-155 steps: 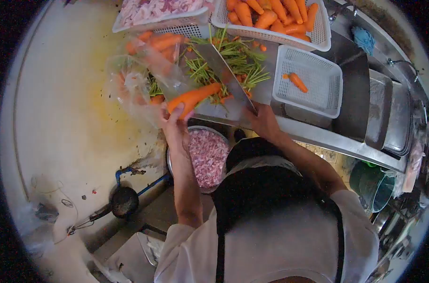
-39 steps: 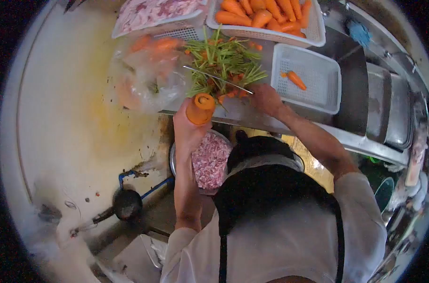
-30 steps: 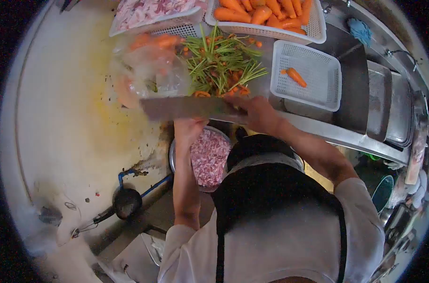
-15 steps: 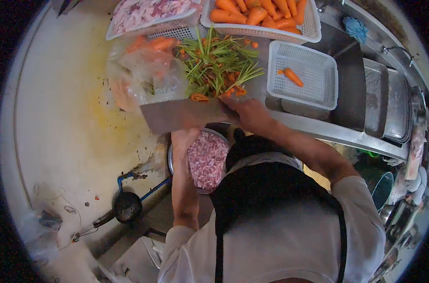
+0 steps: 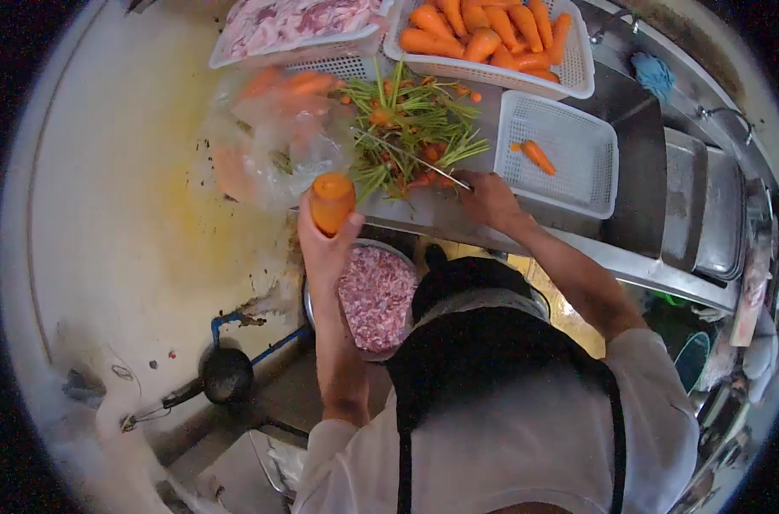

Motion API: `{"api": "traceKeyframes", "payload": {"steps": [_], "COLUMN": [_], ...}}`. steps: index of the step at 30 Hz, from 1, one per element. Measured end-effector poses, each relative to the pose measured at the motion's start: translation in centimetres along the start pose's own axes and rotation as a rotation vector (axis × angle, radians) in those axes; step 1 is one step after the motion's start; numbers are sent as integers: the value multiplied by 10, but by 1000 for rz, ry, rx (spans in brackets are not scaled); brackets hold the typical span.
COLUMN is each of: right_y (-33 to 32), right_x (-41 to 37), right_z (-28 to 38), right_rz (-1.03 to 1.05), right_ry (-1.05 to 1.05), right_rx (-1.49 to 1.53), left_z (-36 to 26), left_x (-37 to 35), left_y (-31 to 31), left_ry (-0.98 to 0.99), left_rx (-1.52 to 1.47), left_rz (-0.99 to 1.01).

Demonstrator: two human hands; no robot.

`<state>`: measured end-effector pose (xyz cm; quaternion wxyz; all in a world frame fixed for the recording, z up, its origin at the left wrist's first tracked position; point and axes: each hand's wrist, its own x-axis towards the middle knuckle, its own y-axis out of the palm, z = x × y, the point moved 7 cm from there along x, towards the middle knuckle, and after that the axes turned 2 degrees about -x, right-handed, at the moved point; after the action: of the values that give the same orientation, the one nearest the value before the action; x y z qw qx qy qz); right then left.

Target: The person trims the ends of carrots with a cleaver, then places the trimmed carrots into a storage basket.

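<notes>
My left hand [image 5: 323, 240] is wrapped round a carrot [image 5: 332, 201], held up with its flat cut end facing the camera. In my right hand [image 5: 492, 200] is the handle of a cleaver [image 5: 411, 157]. Its blade shows nearly edge-on, slanting over a heap of green carrot tops [image 5: 406, 116] and orange trimmings on the metal counter. Left of the heap lies a clear plastic bag [image 5: 291, 133] with carrots inside. One small carrot [image 5: 538, 158] rests in a white perforated basket [image 5: 603, 176] right of the heap.
A basket of carrots [image 5: 483, 34] and a basket of pale raw meat [image 5: 295, 21] stand at the back. Below the counter edge sits a bowl of minced meat [image 5: 376, 295]. Metal trays [image 5: 719, 206] lie at right; a blackened pan [image 5: 227, 375] is at lower left.
The cleaver blade has turned from broadside to nearly edge-on and moved over the greens. My left hand has come up from behind the blade, showing the carrot in it.
</notes>
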<state>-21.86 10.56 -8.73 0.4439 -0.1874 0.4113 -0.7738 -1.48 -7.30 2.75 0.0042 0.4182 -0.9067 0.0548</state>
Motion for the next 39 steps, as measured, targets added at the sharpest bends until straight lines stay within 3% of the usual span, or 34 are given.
{"api": "traceKeyframes", "payload": {"steps": [1, 3, 5, 7, 10, 12, 13, 15, 17, 19, 22, 23, 25, 27, 29, 31, 33, 35, 37, 39], "right_y": [-10, 4, 14, -17, 0, -4, -9, -16, -30, -56, -48, -29, 32, 32, 22, -2, -21, -38, -41, -23], "right_x": [-4, -1, -10, -24, -31, -36, -38, -40, -45, -50, -48, -48, -42, -60, -77, -85, -91, -96, -104, -114], "right_z": [1, -2, -5, 30, 20, 22, 27, 34, 49, 72, 75, 58, 3, -18, -34, -36, -38, -41, -57, -93], "right_rz": [-38, -58, -74, -213, -130, -146, -156, -144, -129, -272, -208, -210, -12, -52, -86, -263, -339, -396, -316, -352], "right_ry": [49, 35, 35, -8, 49, 63, 79, 105, 136, 51, 59, 58, 69, 130, 197, 146, 235, 316, 539, 499], "right_rx": [124, 127, 136, 248, 359, 393, 431, 429, 427, 562, 572, 572, 274, 350, 409, 363, 478, 591, 624, 588], "left_z": [-1, 11, 6, 5, 27, 55, 58, 79, 89, 89, 83, 84, 83, 73, 80, 88, 92, 66, 10, -35], "left_x": [1, 4, 4, 5, 6, -1, -4, -15, -17, -20, -23, -22, -14, -2, 7, 18, 43, 78, 105, 115], "left_y": [0, 5, 12, 17, 11, 9, 9, 16, 23, 34, 37, 37, 34, 32, 39, 56, 95, 142, 187, 196], "left_ry": [2, -177, -109, -35, -43, -265, -265, -485, -507, -528, -508, -497, -473, -345, -426, -501, -494, -407, -237, -67], "left_rx": [0, -82, 46, 168, -25, -547, -546, -701, -729, -758, -810, -827, -845, -865, -827, -770, -648, -671, -905, -751], "left_rz": [-6, 24, 39, 47, -106, -274, -273, -273, -266, -267, -400, -353, -282, -147, -152, -153, -23, 116, 438, 362]}}
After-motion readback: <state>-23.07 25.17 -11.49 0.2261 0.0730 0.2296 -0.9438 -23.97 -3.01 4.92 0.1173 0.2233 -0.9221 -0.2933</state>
